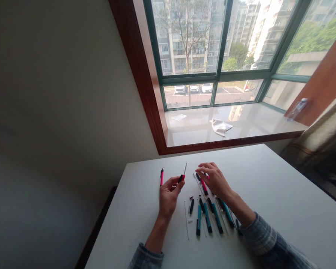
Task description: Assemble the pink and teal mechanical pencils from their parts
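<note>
- Your left hand (168, 200) is clamped on a red-and-black piece (182, 178), pinched between thumb and fingers above the tabletop (123, 224), nearer its far edge than its near side.
- A thin rod (185, 168) sticks up from that piece, tilted slightly to the right.
- Your right hand (215, 181) hovers palm down to the right, fingers apart, with no object visible between them; you cannot tell whether a fingertip touches the parts below.
- Under those fingers lies a red barrel (204, 188), slanted, with a white refill (197, 182) just beside it; your hand partly hides more pieces there.
- A red pen (161, 177) lies just left of your left hand, toward the tabletop's far-left corner.
- Nearer you than both hands, teal barrels (217, 218) lie in a slanting row, well in from the tabletop's left edge.
- At the row's left end lie a black grip (192, 206), a small tip (191, 197) and a slim refill (186, 220).
- Beyond the tabletop's far edge, a cloth (221, 127) lies on the sill (190, 135).
</note>
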`<move>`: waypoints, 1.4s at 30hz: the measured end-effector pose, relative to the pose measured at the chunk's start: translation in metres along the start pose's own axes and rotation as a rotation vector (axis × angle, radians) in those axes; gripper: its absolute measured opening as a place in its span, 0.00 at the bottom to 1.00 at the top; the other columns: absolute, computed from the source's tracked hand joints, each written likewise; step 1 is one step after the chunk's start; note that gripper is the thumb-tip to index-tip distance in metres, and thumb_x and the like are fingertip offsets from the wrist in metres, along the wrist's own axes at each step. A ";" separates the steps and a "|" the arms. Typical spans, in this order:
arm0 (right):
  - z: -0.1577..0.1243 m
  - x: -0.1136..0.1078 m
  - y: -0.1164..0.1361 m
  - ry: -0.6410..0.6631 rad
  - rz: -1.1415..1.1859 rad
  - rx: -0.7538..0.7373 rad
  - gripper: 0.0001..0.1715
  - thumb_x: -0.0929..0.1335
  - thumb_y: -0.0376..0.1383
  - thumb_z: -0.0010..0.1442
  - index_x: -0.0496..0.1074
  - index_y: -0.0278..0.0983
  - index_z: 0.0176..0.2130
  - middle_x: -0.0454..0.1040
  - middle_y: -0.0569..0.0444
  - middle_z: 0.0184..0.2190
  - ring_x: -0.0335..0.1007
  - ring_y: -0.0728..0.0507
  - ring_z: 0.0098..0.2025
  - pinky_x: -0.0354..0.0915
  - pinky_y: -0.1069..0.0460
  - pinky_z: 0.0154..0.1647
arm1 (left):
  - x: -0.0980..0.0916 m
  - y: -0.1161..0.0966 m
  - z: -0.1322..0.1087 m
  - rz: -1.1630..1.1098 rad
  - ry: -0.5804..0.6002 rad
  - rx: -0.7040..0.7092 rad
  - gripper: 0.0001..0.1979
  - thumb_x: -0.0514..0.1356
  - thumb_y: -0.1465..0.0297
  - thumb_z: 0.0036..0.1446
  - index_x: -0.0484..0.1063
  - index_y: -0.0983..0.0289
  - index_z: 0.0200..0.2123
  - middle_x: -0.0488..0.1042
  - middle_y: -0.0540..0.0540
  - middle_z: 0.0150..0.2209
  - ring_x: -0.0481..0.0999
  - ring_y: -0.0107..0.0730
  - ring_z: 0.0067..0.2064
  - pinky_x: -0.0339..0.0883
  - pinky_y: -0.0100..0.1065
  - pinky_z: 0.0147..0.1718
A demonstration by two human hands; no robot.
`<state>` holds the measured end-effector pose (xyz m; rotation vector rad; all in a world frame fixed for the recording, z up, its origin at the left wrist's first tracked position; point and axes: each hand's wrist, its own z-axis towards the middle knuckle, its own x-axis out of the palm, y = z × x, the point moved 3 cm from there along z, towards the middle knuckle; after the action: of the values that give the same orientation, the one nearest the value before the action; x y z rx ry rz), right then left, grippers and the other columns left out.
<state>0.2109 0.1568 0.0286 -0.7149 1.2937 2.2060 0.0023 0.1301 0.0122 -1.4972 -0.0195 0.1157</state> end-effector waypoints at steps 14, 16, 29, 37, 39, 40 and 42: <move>-0.009 0.027 0.006 0.117 -0.285 -0.124 0.13 0.68 0.32 0.68 0.82 0.44 0.46 0.76 0.49 0.55 0.62 0.33 0.60 0.67 0.38 0.57 | -0.011 0.000 -0.002 -0.031 -0.030 0.047 0.17 0.70 0.57 0.54 0.82 0.62 0.42 0.82 0.55 0.37 0.73 0.31 0.34 0.70 0.31 0.32; -0.007 0.026 0.008 0.097 -0.287 -0.091 0.11 0.69 0.33 0.67 0.82 0.42 0.45 0.78 0.48 0.52 0.65 0.34 0.56 0.67 0.39 0.56 | -0.012 -0.001 -0.002 -0.035 -0.035 0.042 0.18 0.70 0.57 0.54 0.82 0.62 0.42 0.82 0.55 0.37 0.74 0.32 0.34 0.70 0.31 0.33; 0.013 0.053 0.050 0.269 -0.478 0.148 0.12 0.72 0.41 0.65 0.82 0.35 0.43 0.81 0.42 0.40 0.71 0.34 0.47 0.65 0.44 0.47 | -0.020 -0.003 -0.004 -0.068 -0.095 0.094 0.18 0.70 0.57 0.53 0.83 0.63 0.42 0.82 0.56 0.36 0.75 0.32 0.33 0.70 0.32 0.31; 0.011 0.067 0.064 0.343 -0.448 0.120 0.13 0.65 0.26 0.66 0.80 0.30 0.37 0.81 0.40 0.36 0.74 0.39 0.41 0.65 0.50 0.41 | -0.029 -0.003 -0.003 -0.065 -0.155 0.080 0.22 0.71 0.53 0.49 0.83 0.63 0.41 0.82 0.56 0.36 0.75 0.33 0.33 0.70 0.33 0.33; 0.009 0.057 0.061 0.324 -0.368 0.087 0.10 0.67 0.29 0.67 0.79 0.33 0.38 0.81 0.44 0.36 0.75 0.41 0.40 0.65 0.51 0.41 | -0.030 -0.004 -0.004 -0.035 -0.141 0.077 0.22 0.71 0.52 0.50 0.83 0.62 0.42 0.82 0.56 0.37 0.75 0.34 0.34 0.71 0.34 0.33; 0.008 0.050 0.057 0.308 -0.282 0.072 0.09 0.68 0.31 0.67 0.79 0.34 0.38 0.81 0.47 0.36 0.75 0.42 0.39 0.66 0.51 0.41 | -0.029 -0.005 -0.004 -0.015 -0.130 0.076 0.22 0.70 0.52 0.50 0.83 0.62 0.42 0.82 0.57 0.37 0.75 0.35 0.34 0.70 0.34 0.33; 0.005 0.037 0.045 0.253 0.020 0.066 0.07 0.70 0.37 0.66 0.79 0.37 0.38 0.81 0.52 0.35 0.76 0.44 0.36 0.67 0.52 0.40 | -0.027 -0.007 -0.006 0.035 -0.100 0.080 0.22 0.70 0.52 0.51 0.83 0.62 0.42 0.82 0.56 0.37 0.74 0.35 0.34 0.70 0.34 0.32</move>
<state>0.1537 0.1473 0.0350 -0.9843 1.4938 2.1291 -0.0240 0.1216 0.0205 -1.4106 -0.0684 0.2172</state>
